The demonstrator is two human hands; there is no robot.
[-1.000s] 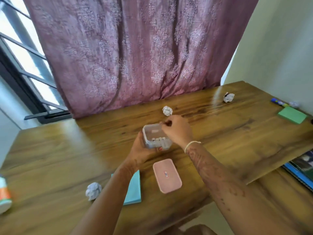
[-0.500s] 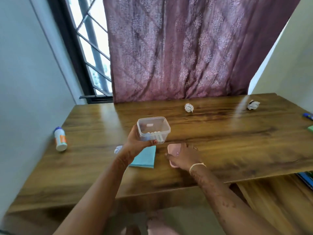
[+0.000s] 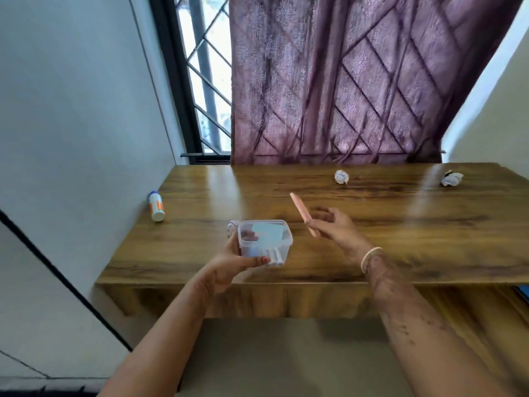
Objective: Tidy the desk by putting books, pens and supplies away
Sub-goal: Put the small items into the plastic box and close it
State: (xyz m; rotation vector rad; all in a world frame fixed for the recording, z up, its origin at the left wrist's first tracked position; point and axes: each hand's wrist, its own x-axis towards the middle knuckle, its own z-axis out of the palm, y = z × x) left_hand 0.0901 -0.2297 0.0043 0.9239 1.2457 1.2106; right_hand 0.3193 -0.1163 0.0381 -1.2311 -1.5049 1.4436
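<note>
Head view. Left hand (image 3: 229, 262): grip closed around a clear plastic box (image 3: 264, 242), thumb across the near wall, fingers behind the far side and seen dimly through the plastic. Box is lifted off the bench (image 3: 372, 233), above its near edge, open top tilted toward the camera. Small white sticks (image 3: 273, 255) lie in the bottom; what they are is hard to make out. A pale blue patch shows through the box wall; cannot tell whether it is inside or behind.

Right hand (image 3: 337, 229): grip pinched on a thin pink lid (image 3: 305, 214), held edge-on and tilted, upper end leaning away to the left. Lid is clear of the box, just to its right, also in the air. Fingers past the lid are blurred. A pale band sits on the right wrist.

On the bench: a white bottle (image 3: 156, 205) with orange label lying on its side at the far left; two crumpled paper balls, one (image 3: 341, 177) toward the back, one (image 3: 451, 178) near the right edge, well apart. A blue sliver (image 3: 524, 290) is cut off at the frame's right, under the bench top.
</note>
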